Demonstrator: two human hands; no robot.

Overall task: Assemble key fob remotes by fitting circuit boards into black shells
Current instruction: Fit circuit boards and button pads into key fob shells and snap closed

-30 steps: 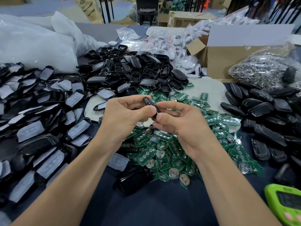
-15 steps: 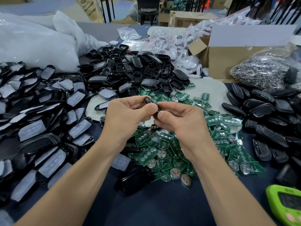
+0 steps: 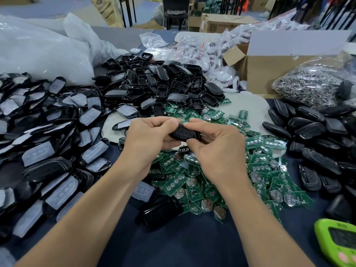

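Head view: left hand and right hand meet at frame centre, each grip pinched closed on one black shell, held above the table. Green circuit boards lie heaped at 6 o'clock of the hands, loose shells at 12 o'clock. Cannot tell if a board sits inside. Shell looks light, rigid, glossy, likely slippery. Best held by the long edges and pressed evenly so the clips don't crack.

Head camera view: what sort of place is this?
Probably a small electronics assembly workshop: heaps of black shells, a pile of green circuit boards, and the left hand and right hand holding one fob over them.
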